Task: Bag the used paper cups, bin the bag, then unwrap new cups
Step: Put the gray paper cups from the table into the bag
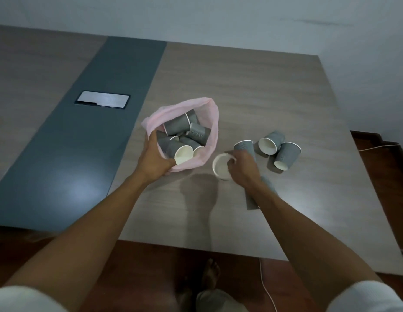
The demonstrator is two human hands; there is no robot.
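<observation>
A pink plastic bag [213, 122] lies open on the wooden table [263, 91], with several grey paper cups [177, 126] inside it. My left hand [154, 158] grips the bag's near rim and holds its mouth open. My right hand [242, 168] holds a grey cup [220, 166] by its rim, white inside facing me, just right of the bag. Three more grey cups lie or stand to the right: one [244, 146] behind my right hand, two [271, 143] [286, 156] on their sides. Another grey cup [251, 199] lies under my right wrist.
A dark grey strip [94, 143] runs down the table's left part, with a metal cover plate [102, 99] set in it. The table's near edge is by my legs. A white cable [267, 287] trails on the wooden floor. A pale wall stands behind.
</observation>
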